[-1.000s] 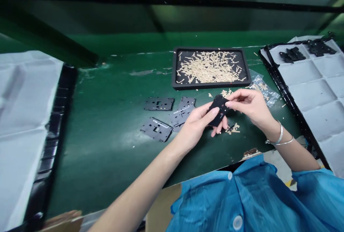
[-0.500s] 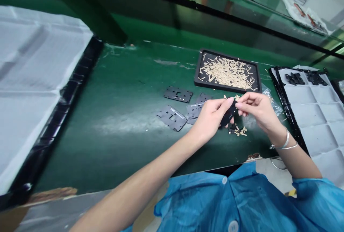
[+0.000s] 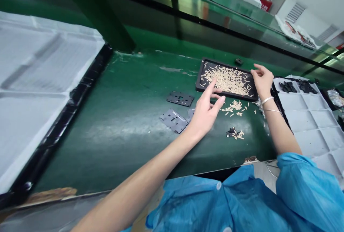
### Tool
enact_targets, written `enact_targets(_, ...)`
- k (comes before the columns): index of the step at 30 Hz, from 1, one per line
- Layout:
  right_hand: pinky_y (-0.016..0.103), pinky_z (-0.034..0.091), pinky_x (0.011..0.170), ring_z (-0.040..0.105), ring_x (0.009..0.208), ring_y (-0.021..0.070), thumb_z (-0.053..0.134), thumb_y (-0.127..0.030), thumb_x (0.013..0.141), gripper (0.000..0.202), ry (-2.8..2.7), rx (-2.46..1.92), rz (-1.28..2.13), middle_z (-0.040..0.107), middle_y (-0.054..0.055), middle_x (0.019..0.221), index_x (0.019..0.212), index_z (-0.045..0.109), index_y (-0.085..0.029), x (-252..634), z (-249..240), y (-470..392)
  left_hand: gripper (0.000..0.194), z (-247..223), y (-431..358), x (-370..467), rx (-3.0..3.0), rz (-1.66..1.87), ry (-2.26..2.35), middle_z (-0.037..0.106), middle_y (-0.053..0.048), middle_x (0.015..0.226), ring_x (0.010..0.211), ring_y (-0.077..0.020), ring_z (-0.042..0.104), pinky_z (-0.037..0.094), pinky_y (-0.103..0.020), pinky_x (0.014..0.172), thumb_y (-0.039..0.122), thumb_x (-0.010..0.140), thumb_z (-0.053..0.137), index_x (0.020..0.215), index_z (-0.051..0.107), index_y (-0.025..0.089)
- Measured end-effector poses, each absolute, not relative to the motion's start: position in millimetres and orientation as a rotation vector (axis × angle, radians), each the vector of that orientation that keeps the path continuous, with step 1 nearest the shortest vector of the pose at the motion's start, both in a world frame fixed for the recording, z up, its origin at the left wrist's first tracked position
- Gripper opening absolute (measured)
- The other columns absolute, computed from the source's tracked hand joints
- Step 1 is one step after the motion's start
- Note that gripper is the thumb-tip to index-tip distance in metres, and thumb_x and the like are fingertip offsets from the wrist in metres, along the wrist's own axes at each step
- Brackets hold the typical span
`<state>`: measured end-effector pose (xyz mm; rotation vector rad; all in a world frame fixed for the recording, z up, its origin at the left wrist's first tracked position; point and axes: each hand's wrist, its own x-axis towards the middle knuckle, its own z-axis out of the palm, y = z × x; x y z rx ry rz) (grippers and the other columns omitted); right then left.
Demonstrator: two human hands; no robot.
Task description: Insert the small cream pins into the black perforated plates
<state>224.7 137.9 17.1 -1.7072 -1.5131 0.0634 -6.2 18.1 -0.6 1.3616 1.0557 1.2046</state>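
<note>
My left hand (image 3: 206, 108) is held with fingers apart and nothing in it, over the front left side of a black tray (image 3: 199, 83). Many small tan strips (image 3: 228, 78) fill the tray. At the tray's right end is my right hand (image 3: 262, 78), its thumb and forefinger near the rim; whether they hold anything is too small to tell. A loose pile of tan strips (image 3: 235, 106) lies in front of the tray, and small black parts (image 3: 231, 132) mixed with strips lie nearer me. Flat dark plates (image 3: 180, 98) (image 3: 174, 120) rest left of my left hand, one partly hidden by it.
At the left stands a large black-edged tray with white lining (image 3: 29, 60). On the right, a white compartment tray (image 3: 301, 105) bears black parts (image 3: 288, 87) at its far end. A small black object (image 3: 238, 61) sits behind the strip tray. A slanted green post (image 3: 107, 20) rises at the back.
Both hands have parted and let go of the black piece they held. My left hand has opened and moved slightly left; my right hand has moved up to the tray's right end.
</note>
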Motion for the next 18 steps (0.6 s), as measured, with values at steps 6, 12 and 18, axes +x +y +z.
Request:
enact_targets(6, 0.029, 0.049, 0.066, 0.064, 0.069, 0.0152, 0.070, -0.024, 0.078, 0.007, -1.918, -1.526, 0.578, 0.072, 0.002, 0.074, 0.075, 0.072, -0.018, 219, 41, 37, 0.025, 10, 7, -4, 1.529, 1.093, 1.038, 0.064, -0.009, 0.112, 0.095, -0.0172, 0.061, 0.047, -0.026, 0.066, 0.022, 0.087, 0.053, 0.110, 0.061, 0.016)
enact_targets(12, 0.025, 0.039, 0.063, 0.055, 0.066, 0.0123, 0.076, -0.012, 0.073, 0.008, -2.549, -1.544, 0.755, 0.062, -0.001, 0.067, 0.075, 0.070, -0.017, 200, 35, -19, 0.014, 8, 0, 4, 1.840, 0.661, 1.035, 0.063, -0.005, 0.097, 0.090, -0.0194, 0.060, 0.047, -0.035, 0.082, 0.011, 0.076, 0.065, 0.089, 0.064, 0.016)
enact_targets(18, 0.021, 0.036, 0.056, 0.047, 0.056, 0.0080, 0.072, -0.012, 0.075, 0.010, -2.319, -1.433, 0.989, 0.058, -0.003, 0.062, 0.068, 0.068, -0.017, 202, 26, -12, 0.009, 2, 3, 9, 1.972, 0.415, 0.895, 0.061, -0.002, 0.086, 0.090, -0.0213, 0.059, 0.044, -0.036, 0.086, 0.017, 0.073, 0.074, 0.073, 0.065, 0.017)
